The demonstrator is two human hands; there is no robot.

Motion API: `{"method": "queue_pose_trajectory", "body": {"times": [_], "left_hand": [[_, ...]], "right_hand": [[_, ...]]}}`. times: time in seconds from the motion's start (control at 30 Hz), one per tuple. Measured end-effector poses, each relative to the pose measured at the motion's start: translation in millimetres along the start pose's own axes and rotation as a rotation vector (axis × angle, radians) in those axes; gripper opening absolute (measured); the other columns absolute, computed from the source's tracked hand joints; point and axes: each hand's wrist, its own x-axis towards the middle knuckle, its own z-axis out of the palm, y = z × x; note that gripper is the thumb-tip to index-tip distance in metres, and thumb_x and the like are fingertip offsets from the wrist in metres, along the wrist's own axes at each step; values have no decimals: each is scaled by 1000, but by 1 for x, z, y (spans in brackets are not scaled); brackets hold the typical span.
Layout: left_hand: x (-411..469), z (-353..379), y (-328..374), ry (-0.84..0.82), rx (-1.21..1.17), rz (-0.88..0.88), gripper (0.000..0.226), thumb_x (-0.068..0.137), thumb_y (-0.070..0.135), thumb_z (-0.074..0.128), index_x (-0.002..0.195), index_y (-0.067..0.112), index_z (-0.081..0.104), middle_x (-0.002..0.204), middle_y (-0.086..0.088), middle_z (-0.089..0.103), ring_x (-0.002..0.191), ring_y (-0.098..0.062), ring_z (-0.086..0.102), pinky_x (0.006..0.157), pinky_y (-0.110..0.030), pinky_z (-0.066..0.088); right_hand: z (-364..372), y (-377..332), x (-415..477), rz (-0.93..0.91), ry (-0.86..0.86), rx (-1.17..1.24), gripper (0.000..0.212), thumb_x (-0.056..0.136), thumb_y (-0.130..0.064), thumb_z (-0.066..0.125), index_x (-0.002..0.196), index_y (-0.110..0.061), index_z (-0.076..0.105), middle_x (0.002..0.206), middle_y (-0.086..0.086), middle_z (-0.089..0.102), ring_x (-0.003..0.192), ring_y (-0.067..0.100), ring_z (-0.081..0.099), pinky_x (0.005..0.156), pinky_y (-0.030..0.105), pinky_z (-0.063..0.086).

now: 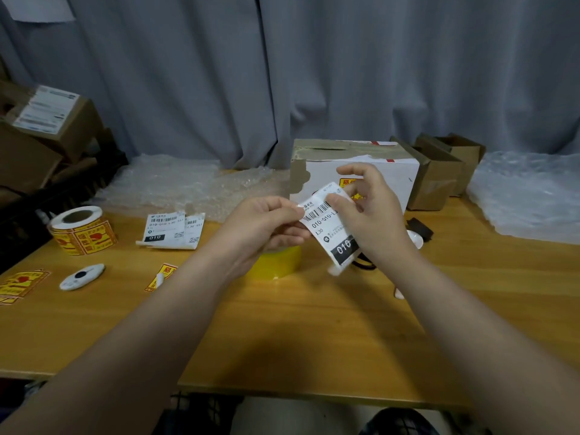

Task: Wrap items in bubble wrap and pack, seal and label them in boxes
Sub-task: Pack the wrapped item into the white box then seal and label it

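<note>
Both hands hold a shipping label in front of the taped white box.

The left hand (263, 222) pinches the shipping label (328, 226) at its upper left corner. The right hand (375, 211) pinches its upper right edge, thumb on the printed face. The label hangs tilted above the wooden table (314, 328), partly hiding the white box (396, 177) behind it, and a yellow tape roll (282, 262) sits just below the hands. Spare labels (171, 230), a roll of fragile stickers (83, 235) and a small white device (82, 276) lie to the left. Bubble wrap (185, 183) lies along the curtain, and small brown boxes (439, 175) stand to the right.
</note>
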Motion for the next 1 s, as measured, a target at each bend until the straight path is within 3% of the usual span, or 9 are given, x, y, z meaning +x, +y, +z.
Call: {"method": "queue_pose_trajectory", "body": {"times": [0.07, 0.13, 0.27, 0.4, 0.5, 0.8, 1.0], "left_hand": [[-1, 0, -2, 41, -42, 10, 8, 88, 3, 61, 81, 4, 58, 73, -14, 71, 55, -10, 66, 55, -17, 56], [0, 3, -7, 120, -89, 76, 10, 87, 4, 62, 81, 5, 55, 71, -13, 69, 55, -11, 66, 53, -17, 55], [-1, 11, -12, 140, -160, 189, 7, 89, 6, 61, 82, 5, 59, 64, -6, 64, 63, -11, 66, 65, -21, 57], [-3, 16, -13, 104, -308, 178, 11, 92, 5, 56, 86, 4, 64, 74, -3, 71, 76, -11, 70, 73, -20, 56], [-5, 20, -15, 111, -346, 174, 12, 93, 5, 54, 88, 3, 65, 77, -5, 72, 78, -13, 71, 72, -19, 56], [-5, 18, -9, 114, -377, 146, 9, 91, 1, 56, 91, -2, 64, 79, -10, 73, 78, -15, 72, 75, -21, 57], [-5, 16, -7, 128, -389, 140, 10, 90, 0, 57, 86, 0, 66, 74, -8, 72, 75, -13, 71, 76, -22, 57]], "right_hand": [[1, 3, 2, -141, 104, -220, 31, 84, -26, 71, 110, -27, 54, 105, -12, 53, 97, 8, 56, 83, 21, 47], [7, 2, 1, -331, 129, -270, 22, 81, -30, 70, 98, -16, 66, 111, -6, 53, 105, 10, 49, 90, 9, 35], [21, 0, -9, -378, -4, -80, 19, 85, -20, 67, 100, -11, 74, 97, -1, 71, 91, 9, 63, 81, 22, 50], [30, 2, -12, -282, 81, 122, 24, 85, -9, 62, 108, -12, 70, 99, -8, 68, 97, 2, 63, 88, 15, 49], [34, 4, -13, -253, 110, 192, 26, 87, -4, 61, 109, -18, 68, 98, -6, 69, 96, 4, 65, 87, 19, 50], [33, 5, -13, -379, 144, 107, 24, 89, -2, 56, 107, -6, 71, 102, 0, 70, 99, 11, 66, 89, 25, 53], [33, 5, -11, -432, 155, 64, 27, 88, 3, 55, 108, -5, 71, 103, -4, 67, 101, 8, 63, 91, 19, 50]]}}
